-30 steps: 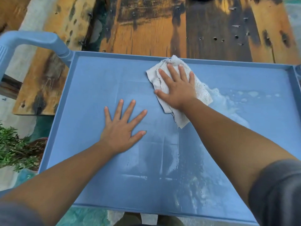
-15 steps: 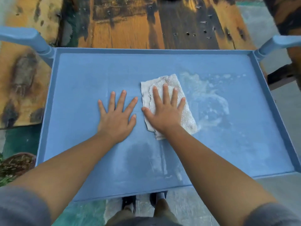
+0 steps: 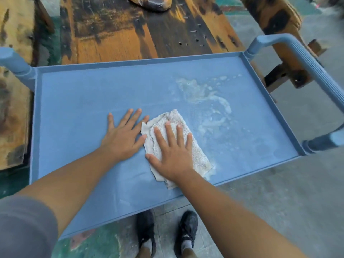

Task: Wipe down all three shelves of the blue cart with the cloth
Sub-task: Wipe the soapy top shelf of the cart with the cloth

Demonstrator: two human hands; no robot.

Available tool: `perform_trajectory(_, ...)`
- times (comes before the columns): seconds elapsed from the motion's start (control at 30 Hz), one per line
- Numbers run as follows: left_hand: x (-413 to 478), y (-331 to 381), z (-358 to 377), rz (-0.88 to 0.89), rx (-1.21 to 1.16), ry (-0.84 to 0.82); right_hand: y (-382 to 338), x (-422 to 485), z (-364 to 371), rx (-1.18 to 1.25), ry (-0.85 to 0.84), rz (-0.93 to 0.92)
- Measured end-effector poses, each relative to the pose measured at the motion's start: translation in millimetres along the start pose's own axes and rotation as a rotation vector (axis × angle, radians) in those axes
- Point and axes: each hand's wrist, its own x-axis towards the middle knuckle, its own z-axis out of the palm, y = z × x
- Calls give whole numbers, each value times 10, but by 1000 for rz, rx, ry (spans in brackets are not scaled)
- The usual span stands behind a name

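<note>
Head view: fingers (image 3: 169, 134) spread flat, left hand (image 3: 122, 140) on foamy shelf (image 3: 83, 101), right hand (image 3: 171, 155) on cloth (image 3: 174, 117).

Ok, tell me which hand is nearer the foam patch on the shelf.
Right. The right hand presses flat on the cloth, just left of the foam; the left hand lies flat on bare shelf, farther left beyond the cloth.
</note>
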Motion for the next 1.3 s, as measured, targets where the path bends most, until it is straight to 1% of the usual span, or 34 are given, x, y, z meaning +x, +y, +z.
perform_trajectory(0.07,0,1,-10,54,5,-2,40,-75,-9,9,1,-8)
perform_trajectory(0.13,-13,12,-14,55,5,2,119,-158,-10,-7,-1,-42)
perform_trajectory(0.2,-11,96,-31,-19,-8,1,251,-224,-30,-16,-15,-88)
perform_trajectory(0.33,28,373,-31,-296,-88,-14,419,-246,-93,-38,-39,-128)
perform_trajectory(0.4,50,537,-23,-381,-113,-16,524,-267,-115,-47,-37,-142)
perform_trajectory(0.53,98,654,-15,-472,-141,15,764,-317,-142,-34,-18,-208)
perform_trajectory(0.67,123,654,-23,-527,-149,18,1015,-306,-174,-42,-12,-305)
perform_trajectory(0.8,246,752,-59,-626,-190,-2,1121,-210,-182,-58,-18,-350)
perform_trajectory(0.93,252,738,6,-571,-152,23,1144,11,-169,-31,-12,-379)
perform_trajectory(1.13,215,731,63,-528,-118,43,1054,790,-296,8,-4,-262)
perform_trajectory(1.3,239,714,60,-409,-63,15,1027,1435,-388,-4,-6,-189)
